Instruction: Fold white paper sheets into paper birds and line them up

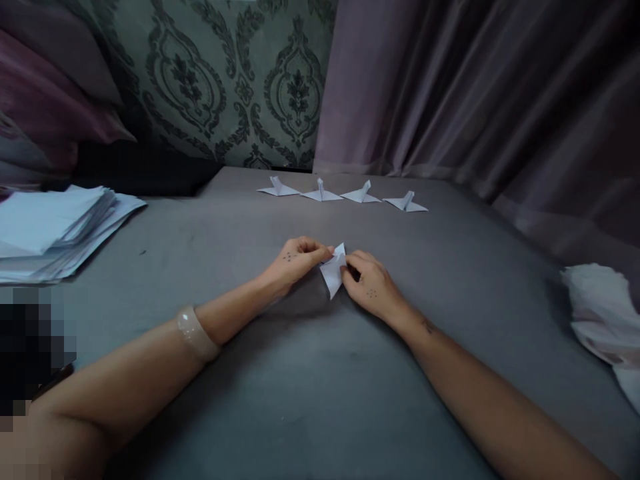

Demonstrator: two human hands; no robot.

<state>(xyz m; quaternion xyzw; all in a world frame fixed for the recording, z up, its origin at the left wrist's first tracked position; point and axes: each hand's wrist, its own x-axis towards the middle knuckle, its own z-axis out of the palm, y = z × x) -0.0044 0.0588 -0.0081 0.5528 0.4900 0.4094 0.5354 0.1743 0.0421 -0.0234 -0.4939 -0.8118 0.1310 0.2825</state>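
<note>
left hand (pixel 301 260): 1 | right hand (pixel 370 283): 1 | folded paper (pixel 334 272) between them: 1 | paper figures (pixel 321 194) in a row, 12 o'clock: 4 | paper stack (pixel 50 223), 9 o'clock: 1, layers too overlapped to count | bangle (pixel 197 333), 8 o'clock: 1 | crumpled white bundle (pixel 600 307), 3 o'clock: 1

No text, label, brand or number can be read. The only signs are marks on the skin: 1 small cluster of dark dots (pixel 289 257) on the back of the left hand (pixel 300 259), at the centre of the frame, and 1 fainter dot cluster (pixel 371 293) on the back of the right hand (pixel 374 283), right of centre. Lower right of that, 1 dark wrist mark (pixel 428 325) is too blurred to make out.
</note>
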